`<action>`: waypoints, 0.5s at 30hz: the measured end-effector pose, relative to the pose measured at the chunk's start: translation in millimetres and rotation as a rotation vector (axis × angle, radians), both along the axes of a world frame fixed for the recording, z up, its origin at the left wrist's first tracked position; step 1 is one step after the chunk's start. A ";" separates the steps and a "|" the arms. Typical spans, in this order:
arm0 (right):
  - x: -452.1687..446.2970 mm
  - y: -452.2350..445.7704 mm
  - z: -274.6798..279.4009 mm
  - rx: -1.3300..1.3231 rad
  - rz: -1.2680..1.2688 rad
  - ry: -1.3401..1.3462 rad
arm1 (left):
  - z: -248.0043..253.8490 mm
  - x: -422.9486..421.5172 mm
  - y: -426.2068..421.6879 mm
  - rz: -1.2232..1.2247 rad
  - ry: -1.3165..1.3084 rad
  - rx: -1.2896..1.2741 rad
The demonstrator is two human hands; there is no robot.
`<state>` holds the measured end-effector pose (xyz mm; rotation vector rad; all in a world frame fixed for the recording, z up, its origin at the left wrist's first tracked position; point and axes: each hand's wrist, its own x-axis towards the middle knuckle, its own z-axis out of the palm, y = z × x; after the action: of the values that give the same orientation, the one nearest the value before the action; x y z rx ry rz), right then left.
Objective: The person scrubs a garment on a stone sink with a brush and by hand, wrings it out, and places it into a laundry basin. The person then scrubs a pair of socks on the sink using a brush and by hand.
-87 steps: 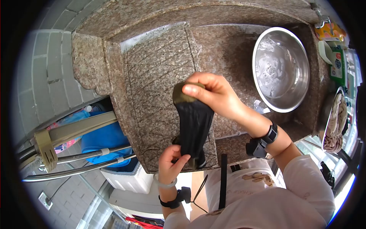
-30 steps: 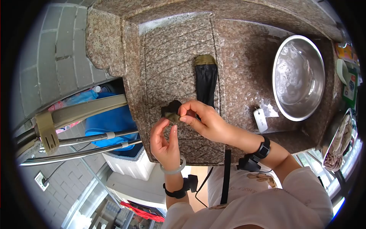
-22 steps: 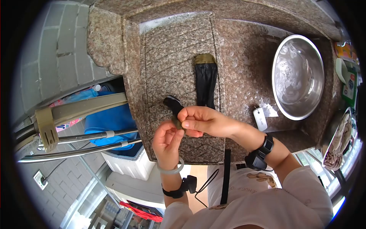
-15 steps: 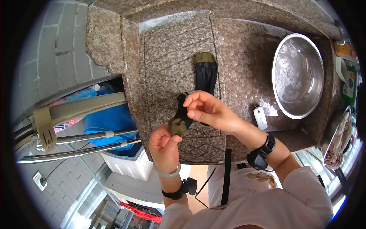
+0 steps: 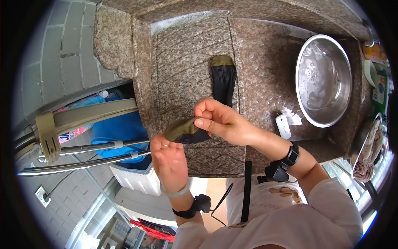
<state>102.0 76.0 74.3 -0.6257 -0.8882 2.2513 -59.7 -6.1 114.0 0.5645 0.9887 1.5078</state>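
Note:
A damp-looking black sock with an olive end (image 5: 182, 129) is stretched between my hands above the stone washboard. My right hand (image 5: 222, 123) pinches its right side between thumb and fingers. At the sock's left end is my left hand (image 5: 170, 159), palm up and fingers stretched out against it. The left fingertips are partly hidden by the fabric, and I cannot tell whether they are inside it. Farther back, a second black sock (image 5: 223, 79) with an olive band lies flat on the ridged stone washboard (image 5: 186, 54).
A steel basin (image 5: 304, 114) with sudsy water stands in the stone sink at right. Near it lie a white tag (image 5: 283, 127) and a white scrap (image 5: 293, 117). Metal rails (image 5: 89, 164) and a blue bucket (image 5: 112, 135) are at left. Bundled cloth (image 5: 369, 153) sits far right.
The sock has gone from bunched up to spread out, its olive end now lying leftward. My left hand has opened from a pinch and shifted left; my right hand still pinches.

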 end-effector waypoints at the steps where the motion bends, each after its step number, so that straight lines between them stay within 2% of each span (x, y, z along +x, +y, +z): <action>1: 0.6 0.8 1.1 -0.010 0.031 -0.038 | -1.2 1.1 0.4 0.000 -0.002 0.001; 3: 2.9 3.4 8.1 -0.072 0.027 -0.033 | -3.5 4.7 1.3 0.067 0.004 -0.182; 6: 4.5 2.9 11.9 -0.136 0.044 -0.033 | -13.5 10.9 1.4 0.029 0.021 -0.265; 8: 4.0 -1.1 8.1 -0.136 0.062 -0.046 | -16.6 13.0 -3.6 0.031 0.003 -0.248; 11: -1.2 -11.1 -6.3 -0.007 -0.125 0.021 | -15.2 14.1 -6.2 0.038 -0.039 -0.177; 13: 2.7 -11.3 -10.7 0.002 -0.120 0.031 | -15.6 12.7 -7.7 -0.056 0.233 -0.120; 15: 3.3 -10.1 -11.3 0.011 -0.115 0.043 | -7.5 14.6 -5.7 -0.050 0.175 -0.110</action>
<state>105.2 65.9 63.1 -0.6059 -0.8219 2.1481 -45.1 -11.8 106.5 0.6458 1.1764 1.3673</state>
